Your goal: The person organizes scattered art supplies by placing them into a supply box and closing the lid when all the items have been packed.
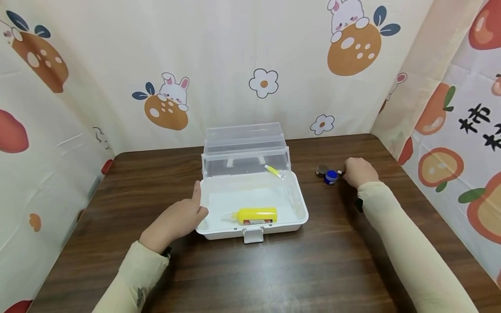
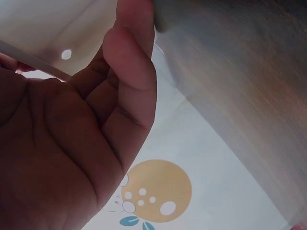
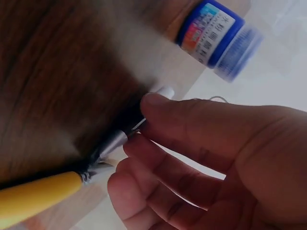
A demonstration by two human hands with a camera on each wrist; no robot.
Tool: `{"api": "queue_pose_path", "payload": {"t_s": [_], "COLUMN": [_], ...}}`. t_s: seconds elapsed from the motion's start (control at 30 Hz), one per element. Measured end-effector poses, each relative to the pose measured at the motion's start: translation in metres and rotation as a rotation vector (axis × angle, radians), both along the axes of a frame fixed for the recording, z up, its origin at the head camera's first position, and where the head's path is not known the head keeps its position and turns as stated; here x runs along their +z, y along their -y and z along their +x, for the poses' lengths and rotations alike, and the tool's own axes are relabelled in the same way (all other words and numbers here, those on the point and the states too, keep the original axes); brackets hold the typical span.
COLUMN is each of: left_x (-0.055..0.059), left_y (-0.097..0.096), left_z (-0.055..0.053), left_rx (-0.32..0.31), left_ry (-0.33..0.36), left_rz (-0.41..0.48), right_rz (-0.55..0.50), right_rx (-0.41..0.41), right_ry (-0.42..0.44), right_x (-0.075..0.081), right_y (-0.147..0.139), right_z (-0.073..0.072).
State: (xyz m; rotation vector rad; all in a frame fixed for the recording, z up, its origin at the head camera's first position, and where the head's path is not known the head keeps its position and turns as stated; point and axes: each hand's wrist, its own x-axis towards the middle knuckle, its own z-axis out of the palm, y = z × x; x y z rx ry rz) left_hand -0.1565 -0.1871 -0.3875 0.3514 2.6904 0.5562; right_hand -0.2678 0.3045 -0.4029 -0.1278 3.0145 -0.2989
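Note:
A white plastic box (image 1: 250,180) with a clear lid (image 1: 244,143) stands with its lid raised. My left hand (image 1: 178,219) holds its left wall, thumb over the rim and fingers outside; the left wrist view shows the palm (image 2: 53,143) beside the wall. Inside lies a yellow squeeze bottle (image 1: 256,214), and a small yellow tube (image 1: 275,171) rests at the back edge. My right hand (image 1: 360,171) pinches a small dark-and-silver paint tube (image 3: 129,117) with a white cap, low over the table. Just left of it are a blue paint jar (image 1: 330,177) and a dark paint jar (image 1: 322,170).
In the right wrist view, a yellow-handled thing (image 3: 43,196) with a metal collar lies beyond the fingers; the right hand hides it from the head view. The brown wooden table (image 1: 258,278) is backed by a printed curtain (image 1: 223,56).

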Motion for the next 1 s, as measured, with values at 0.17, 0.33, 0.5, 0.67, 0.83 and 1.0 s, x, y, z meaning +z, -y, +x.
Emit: {"api": "queue_pose_path", "payload": {"t_s": [0.17, 0.33, 0.5, 0.67, 0.83, 1.0], "left_x": [-0.001, -0.002, -0.002, 0.0, 0.001, 0.001], "left_y": [0.0, 0.001, 0.001, 0.001, 0.002, 0.002], "left_z": [0.0, 0.001, 0.0, -0.002, 0.0, 0.001], "left_rx": [0.009, 0.022, 0.014, 0.026, 0.026, 0.02], "left_ry": [0.005, 0.022, 0.017, 0.028, 0.039, 0.019], "left_rz": [0.0, -0.004, -0.003, -0.011, -0.017, -0.008], "right_rz": [0.009, 0.011, -0.017, -0.046, -0.082, -0.177], "right_rx": [-0.006, -0.023, -0.034, -0.02, 0.015, 0.073], "right_ry": [0.022, -0.029, -0.086, -0.128, -0.186, -0.228], "right_x": [-0.002, -0.001, 0.008, 0.02, 0.031, 0.048], "right_y": [0.001, 0.004, 0.006, 0.017, 0.038, 0.059], "right_z": [-0.001, 0.002, 0.01, 0.017, 0.025, 0.029]}}
